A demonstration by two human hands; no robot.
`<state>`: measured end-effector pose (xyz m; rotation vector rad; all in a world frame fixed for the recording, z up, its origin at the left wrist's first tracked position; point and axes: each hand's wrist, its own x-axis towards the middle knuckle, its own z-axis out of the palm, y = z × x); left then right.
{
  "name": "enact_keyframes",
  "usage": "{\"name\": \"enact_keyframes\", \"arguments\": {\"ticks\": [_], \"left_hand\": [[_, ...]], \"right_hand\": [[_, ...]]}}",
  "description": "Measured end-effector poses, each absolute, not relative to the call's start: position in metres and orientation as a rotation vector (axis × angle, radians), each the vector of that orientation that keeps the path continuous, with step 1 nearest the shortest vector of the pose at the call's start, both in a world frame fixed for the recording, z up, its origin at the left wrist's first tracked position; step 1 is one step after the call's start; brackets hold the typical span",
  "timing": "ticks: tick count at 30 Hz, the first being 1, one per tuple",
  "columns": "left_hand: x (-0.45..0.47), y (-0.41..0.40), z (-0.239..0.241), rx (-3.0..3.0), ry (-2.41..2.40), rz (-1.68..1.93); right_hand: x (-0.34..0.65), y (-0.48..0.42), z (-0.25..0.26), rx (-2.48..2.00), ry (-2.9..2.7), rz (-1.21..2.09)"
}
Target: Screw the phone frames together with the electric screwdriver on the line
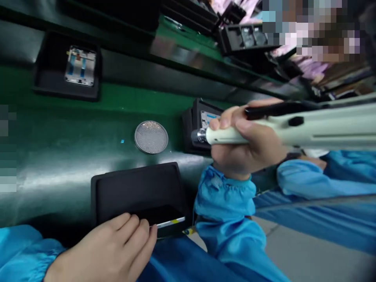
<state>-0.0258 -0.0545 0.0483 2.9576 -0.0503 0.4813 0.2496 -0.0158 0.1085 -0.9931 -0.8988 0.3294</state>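
Observation:
My right hand (243,145) is wrapped around a pale electric screwdriver (329,127) with a black lever. Its nose points left and lies in front of a black tray (189,125), well above the table. My left hand (108,248) has its fingers together along the near edge of a smartphone (164,215), black on top with a silver side and a yellow mark. Under the phone lies a black tray (132,188); my thumb is hidden. Beyond that tray sits a round metal dish (151,137) of tiny pieces, probably screws.
At the back left, another black tray (44,84) bears an opened phone body (80,66). A tiny blue scrap (122,141) lies on the green table (73,121). To the right, a co-worker's blue sleeve (305,176) is close. More trays stand on the line behind.

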Motion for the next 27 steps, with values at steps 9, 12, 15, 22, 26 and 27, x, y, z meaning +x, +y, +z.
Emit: {"name": "enact_keyframes", "arguments": {"ticks": [9, 12, 15, 22, 26, 27], "left_hand": [[-0.018, -0.042, 0.053, 3.017, -0.222, 0.504], [-0.018, -0.041, 0.054, 3.039, -0.257, 0.49], [-0.02, -0.042, 0.054, 3.051, -0.275, 0.476], [-0.011, -0.043, 0.06, 3.101, -0.29, 0.307], [-0.006, -0.042, 0.063, 3.1, -0.302, 0.25], [-0.006, -0.042, 0.063, 3.1, -0.301, 0.241]], "right_hand": [[0.247, -0.017, 0.108, -1.059, -0.845, 0.31], [0.25, -0.015, 0.106, -0.983, -0.856, 0.331], [0.253, -0.013, 0.103, -0.894, -0.867, 0.356], [0.251, -0.013, 0.102, -0.965, -0.858, 0.344], [0.253, -0.013, 0.101, -0.981, -0.866, 0.32], [0.254, -0.013, 0.1, -0.966, -0.873, 0.315]]}}
